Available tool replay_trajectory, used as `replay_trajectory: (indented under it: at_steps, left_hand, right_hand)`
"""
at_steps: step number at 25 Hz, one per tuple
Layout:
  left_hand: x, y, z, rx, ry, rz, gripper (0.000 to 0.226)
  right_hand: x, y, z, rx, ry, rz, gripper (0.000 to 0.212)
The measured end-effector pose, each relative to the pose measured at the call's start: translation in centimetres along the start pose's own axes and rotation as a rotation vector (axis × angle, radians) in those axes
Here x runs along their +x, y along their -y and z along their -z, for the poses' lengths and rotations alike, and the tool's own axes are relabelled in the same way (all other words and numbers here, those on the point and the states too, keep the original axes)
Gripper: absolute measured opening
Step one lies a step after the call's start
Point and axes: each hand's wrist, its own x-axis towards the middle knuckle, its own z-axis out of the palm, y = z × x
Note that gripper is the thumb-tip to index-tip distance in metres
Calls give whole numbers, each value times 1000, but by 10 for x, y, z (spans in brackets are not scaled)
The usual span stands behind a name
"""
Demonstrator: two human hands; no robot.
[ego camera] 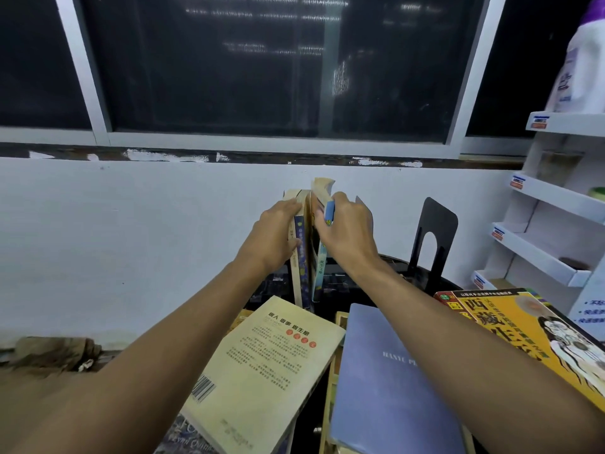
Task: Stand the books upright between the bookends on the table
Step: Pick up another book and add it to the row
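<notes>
Two or three books stand upright at the back of the dark table. My left hand lies against the left standing book, fingers over its top and thumb on its dark blue spine. My right hand grips the top of a light blue-spined book that stands just right of it. A black metal bookend stands to the right, apart from the books. Any left bookend is hidden behind my left hand. Lying flat in front are a cream book, a blue-grey book and a yellow book.
A white wall and a dark window rise just behind the table. White shelves with price tags stand at the right, a white bottle on top. More books lie under the cream one at the front edge.
</notes>
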Motion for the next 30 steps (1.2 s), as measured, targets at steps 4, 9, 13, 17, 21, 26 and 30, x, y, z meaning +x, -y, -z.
replay_trajectory:
  at_steps: [4,9,13,17,21,26,30]
  left_hand:
    - [0,-1,-2,-30,-11,1,62]
    - [1,3,-5,-49,-22,8,66]
    - [3,8,-8,-51,-21,27,69]
    - [3,9,-8,-66,-26,33,69]
    - [4,9,-8,-80,-19,37,70]
    - [3,8,-7,-93,-23,28,70]
    - [3,7,-6,-105,-24,29,70]
  right_hand:
    - [-4,-7,-13,49,58,-1,26]
    - [-5,-14,-20,113,97,-18,30]
    - [-6,-21,-19,209,170,-8,45]
    - [-11,-28,-11,284,263,70,48]
    - [-10,-31,-4,312,418,100,58]
    - [-7,-33,-5,305,476,100,67]
    - [-7,-34,-8,322,458,99,65]
